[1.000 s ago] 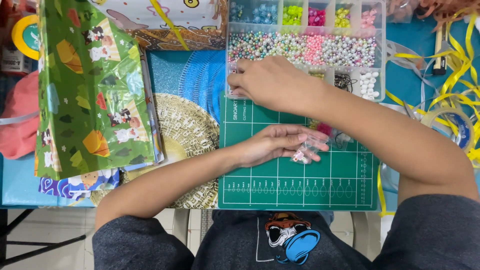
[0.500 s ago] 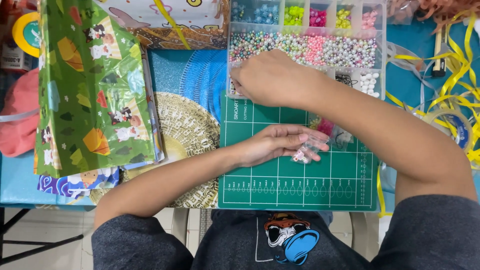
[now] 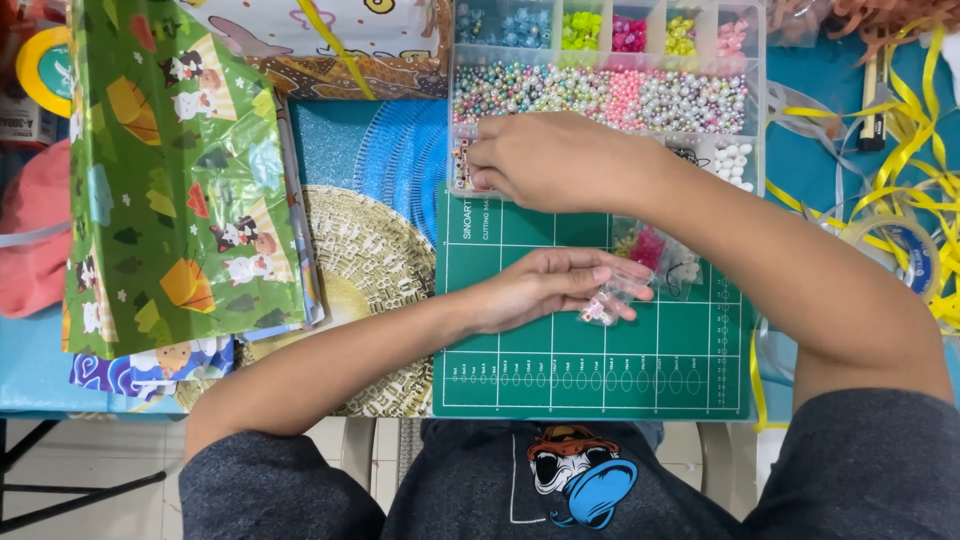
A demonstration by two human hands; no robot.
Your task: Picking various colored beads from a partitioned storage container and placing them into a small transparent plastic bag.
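Observation:
My right hand [image 3: 545,158] reaches across into the lower left compartment of a clear plastic bead box [image 3: 605,95], fingertips curled down among small beads there. Whether a bead is pinched is hidden. My left hand [image 3: 545,288] rests palm up on the green cutting mat [image 3: 590,365], fingers loosely holding a small clear plastic bag [image 3: 608,302]. More small clear bags with pink and yellow beads [image 3: 655,250] lie just beyond its fingertips.
Green patterned gift wrap [image 3: 175,180] lies folded at the left over other papers. A gold woven round mat [image 3: 370,290] and blue glitter sheet [image 3: 390,145] sit beside the cutting mat. Yellow ribbon [image 3: 900,130] and a tape roll [image 3: 895,250] lie at right; another tape roll [image 3: 40,70] at far left.
My right hand has shifted slightly within the bead box's lower left compartment. The left hand stays on the mat with the small bag.

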